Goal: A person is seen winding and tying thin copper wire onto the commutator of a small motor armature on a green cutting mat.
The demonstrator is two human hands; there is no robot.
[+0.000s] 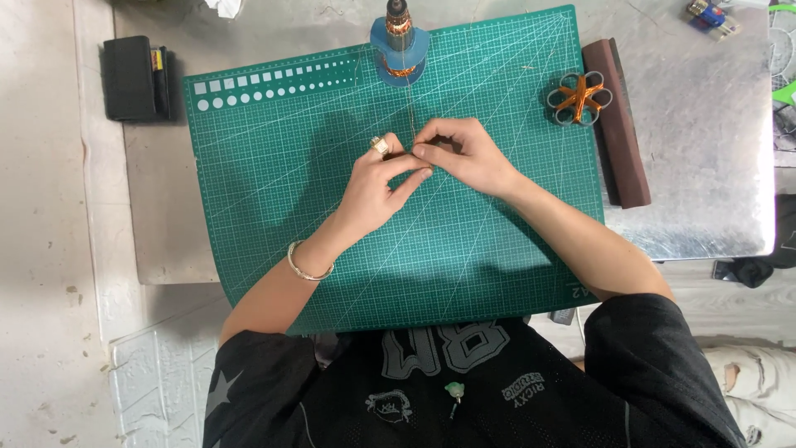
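Observation:
My left hand (377, 184) and my right hand (464, 153) meet over the middle of a green cutting mat (274, 182). Their fingertips pinch together on a thin copper wire (410, 116) that runs up the mat to a copper wire spool (399, 37) on a blue disc at the mat's far edge. The left hand wears a ring and a bracelet at the wrist. What lies between the fingertips is hidden by the fingers.
A small flower-shaped frame wrapped in orange wire (579, 97) lies on the mat's right side. A long brown block (618, 124) lies next to it on the metal table (705, 149). A black case (133, 77) sits at the far left.

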